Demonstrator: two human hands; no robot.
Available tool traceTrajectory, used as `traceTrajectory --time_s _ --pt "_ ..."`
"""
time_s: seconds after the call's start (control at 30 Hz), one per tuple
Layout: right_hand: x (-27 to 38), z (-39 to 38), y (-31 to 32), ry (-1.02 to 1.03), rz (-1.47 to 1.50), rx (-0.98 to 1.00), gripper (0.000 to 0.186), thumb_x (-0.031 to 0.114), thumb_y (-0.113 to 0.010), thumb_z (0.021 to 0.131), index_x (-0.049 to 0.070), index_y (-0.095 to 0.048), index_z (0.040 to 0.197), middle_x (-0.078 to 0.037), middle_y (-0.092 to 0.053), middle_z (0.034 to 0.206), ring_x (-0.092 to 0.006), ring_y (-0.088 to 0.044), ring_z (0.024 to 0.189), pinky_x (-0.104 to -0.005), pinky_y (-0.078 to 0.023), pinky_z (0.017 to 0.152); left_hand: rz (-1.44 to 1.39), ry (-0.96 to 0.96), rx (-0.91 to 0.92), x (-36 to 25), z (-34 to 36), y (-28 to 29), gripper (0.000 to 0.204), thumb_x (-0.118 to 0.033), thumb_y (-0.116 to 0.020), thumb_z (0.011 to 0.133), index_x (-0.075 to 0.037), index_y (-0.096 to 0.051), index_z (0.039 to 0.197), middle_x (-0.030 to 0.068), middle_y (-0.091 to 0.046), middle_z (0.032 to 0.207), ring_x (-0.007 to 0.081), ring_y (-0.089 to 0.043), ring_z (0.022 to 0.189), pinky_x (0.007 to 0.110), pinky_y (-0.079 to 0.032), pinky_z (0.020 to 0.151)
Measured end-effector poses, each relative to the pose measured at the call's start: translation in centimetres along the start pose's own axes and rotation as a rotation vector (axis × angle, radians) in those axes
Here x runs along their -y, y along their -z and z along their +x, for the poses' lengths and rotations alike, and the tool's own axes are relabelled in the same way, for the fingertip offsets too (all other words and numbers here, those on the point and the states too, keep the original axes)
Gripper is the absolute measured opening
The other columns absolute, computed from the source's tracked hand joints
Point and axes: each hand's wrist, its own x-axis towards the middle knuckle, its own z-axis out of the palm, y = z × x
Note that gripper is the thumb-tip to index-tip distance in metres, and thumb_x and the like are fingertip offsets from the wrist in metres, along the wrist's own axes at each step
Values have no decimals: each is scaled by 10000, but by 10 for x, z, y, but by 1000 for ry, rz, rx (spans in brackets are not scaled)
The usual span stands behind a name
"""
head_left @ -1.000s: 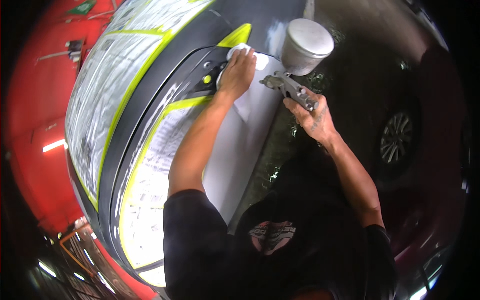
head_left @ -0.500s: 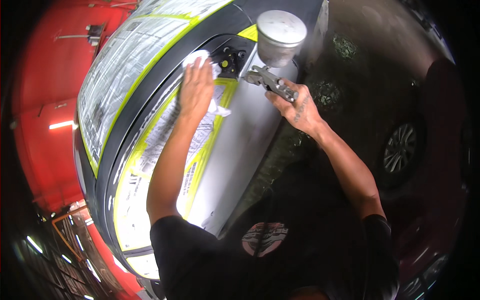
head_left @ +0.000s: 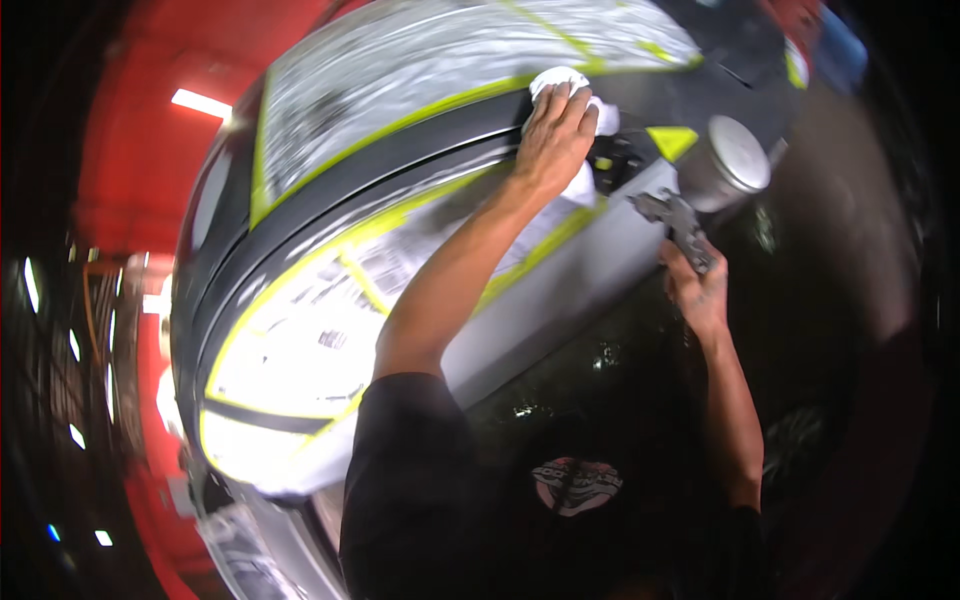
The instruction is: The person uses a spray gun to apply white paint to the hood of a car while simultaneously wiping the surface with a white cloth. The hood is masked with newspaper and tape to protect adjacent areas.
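My left hand (head_left: 558, 145) presses a white crumpled cloth (head_left: 558, 78) against the dark frame above the car's door window (head_left: 400, 150). Its fingers are bent over the cloth. My right hand (head_left: 700, 288) grips a paint spray gun (head_left: 684, 225) by its handle, beside the grey door panel (head_left: 560, 310). A round metal paint cup (head_left: 738, 158) sits at the far end of the gun. The gun is slightly blurred. Yellow-green masking tape (head_left: 545, 250) and printed paper cover the side window (head_left: 300, 335).
Masking film (head_left: 400, 90) edged with yellow-green tape covers the windshield. A yellow tape triangle (head_left: 672, 141) marks the front corner by the exposed mirror mount (head_left: 615, 160). A red wall (head_left: 140, 150) stands behind the car. At far right top, a blurred blue thing (head_left: 840, 50) shows.
The view has turned, so the car lies more level across it. The cloth under my left hand now lies on the frame above the window. The spray gun remains in my right hand.
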Motion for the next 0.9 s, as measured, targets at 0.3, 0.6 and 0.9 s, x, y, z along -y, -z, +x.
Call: traceTrajectory --time_s 0.3,0.6,0.9 --pt "42 -1 -76 123 4 180 280 295 -735 999 27 -698 927 17 -543 618 -69 -495 490 -267 -367 462 514 430 -28 92 -194 159 484 -136 -647 905 -55 -625 1381 168 -564 1479 370 -486 1424 587 -321 1224" --pt "40 -23 -83 87 -150 233 228 221 -737 966 0 -735 1017 60 -548 656 -40 -497 556 -265 -376 501 692 679 -270 205 -424 325 319 -3 -614 969 18 -702 1275 185 -728 1264 377 -699 1127 456 -529 985" --pt "-7 -67 -49 -55 -228 52 302 282 -732 928 -16 -708 968 -12 -578 669 -83 -532 575 -297 -425 541 -202 372 43 -57 -288 110 319 -56 -599 986 -41 -696 1290 152 -614 1434 377 -540 1376 512 -381 1201"
